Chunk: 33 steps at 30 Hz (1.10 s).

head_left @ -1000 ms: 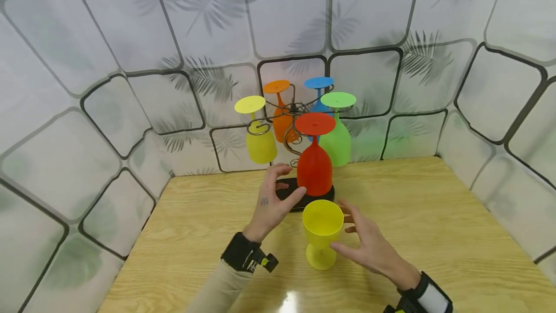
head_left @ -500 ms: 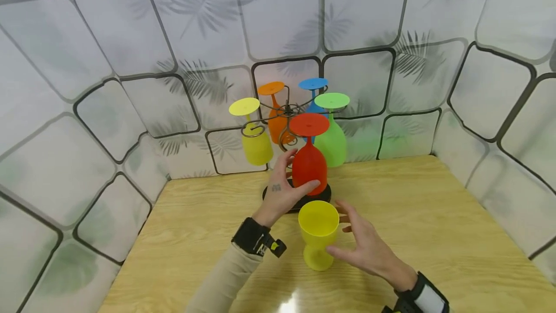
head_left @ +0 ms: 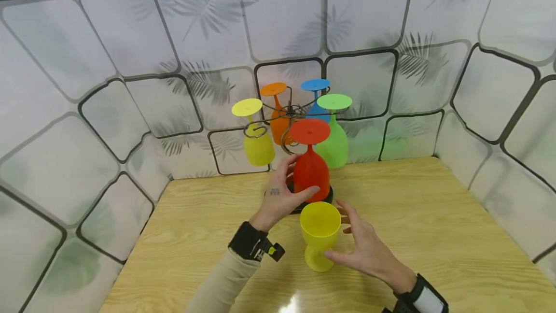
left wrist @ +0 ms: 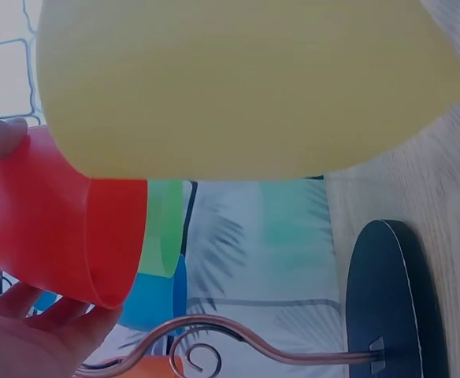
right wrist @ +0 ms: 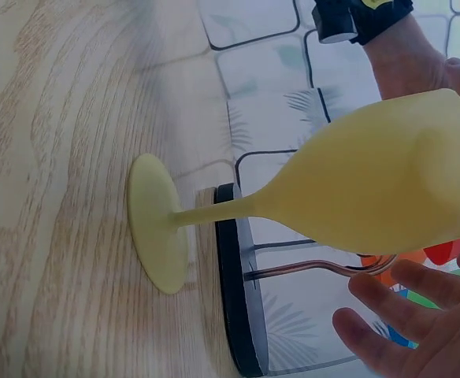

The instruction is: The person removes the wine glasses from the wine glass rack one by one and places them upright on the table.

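Observation:
My left hand [head_left: 280,202] grips the bowl of an upside-down red goblet [head_left: 311,175] in the head view. In the left wrist view its thumb and fingers lie on opposite sides of the red bowl [left wrist: 41,213]. Whether the goblet's stem is still in the rack cannot be told. An upright yellow goblet [head_left: 320,226] stands on the table in front of it. Around its right side sits my right hand [head_left: 367,248], fingers spread. The right wrist view shows those fingers [right wrist: 399,303] apart from the yellow bowl [right wrist: 372,173].
A wire rack [head_left: 290,110] on a black base [head_left: 330,196] carries upside-down yellow [head_left: 259,151], orange [head_left: 278,124], blue [head_left: 318,109] and green goblets [head_left: 335,144]. Patterned cloth walls [head_left: 365,86] enclose the wooden table [head_left: 417,197] behind and at both sides.
My left hand has moved right and closed around the red goblet, which has just shifted slightly toward me. My right hand and the standing yellow goblet have stayed about where they were.

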### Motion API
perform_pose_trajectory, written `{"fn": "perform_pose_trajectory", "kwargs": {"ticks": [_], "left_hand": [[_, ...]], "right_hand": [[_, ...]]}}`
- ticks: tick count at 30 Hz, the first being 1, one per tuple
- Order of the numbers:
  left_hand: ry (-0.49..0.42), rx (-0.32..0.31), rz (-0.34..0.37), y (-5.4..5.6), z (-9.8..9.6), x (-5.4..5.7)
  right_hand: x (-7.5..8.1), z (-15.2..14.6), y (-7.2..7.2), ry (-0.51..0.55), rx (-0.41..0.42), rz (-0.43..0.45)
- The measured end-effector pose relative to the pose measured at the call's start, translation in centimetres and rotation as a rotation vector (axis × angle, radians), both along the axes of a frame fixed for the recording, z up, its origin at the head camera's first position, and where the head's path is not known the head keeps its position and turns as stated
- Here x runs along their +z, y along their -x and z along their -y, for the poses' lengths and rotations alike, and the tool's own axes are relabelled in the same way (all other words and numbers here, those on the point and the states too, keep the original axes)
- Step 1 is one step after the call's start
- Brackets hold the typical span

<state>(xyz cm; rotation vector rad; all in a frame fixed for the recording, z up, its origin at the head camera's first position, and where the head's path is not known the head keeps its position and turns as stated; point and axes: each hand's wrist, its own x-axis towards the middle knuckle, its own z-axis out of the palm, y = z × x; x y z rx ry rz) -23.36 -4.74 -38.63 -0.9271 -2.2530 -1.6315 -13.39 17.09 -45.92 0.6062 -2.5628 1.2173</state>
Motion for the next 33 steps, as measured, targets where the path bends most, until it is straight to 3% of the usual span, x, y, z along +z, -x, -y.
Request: {"fn": "perform_pose_trajectory", "kwargs": {"ticks": [11,17,24,33], "left_hand": [[-0.07,-0.008,-0.015,0.3,1.4,-0.3],[-0.073,0.018,-0.004,0.8,1.8,-0.3],[-0.053,0.058,0.044,1.4,1.6,-0.4],[-0.051,0.053,0.066,2.4,1.1,-0.4]], "right_hand": [[0.0,0.2,-0.1,-0.008,-0.002,-0.011],[-0.2,0.2,-0.1,-0.009,-0.002,-0.033],[-0.2,0.3,-0.3,-0.008,-0.001,-0.036],[-0.2,0.1,-0.3,-0.009,0.002,-0.074]]}}
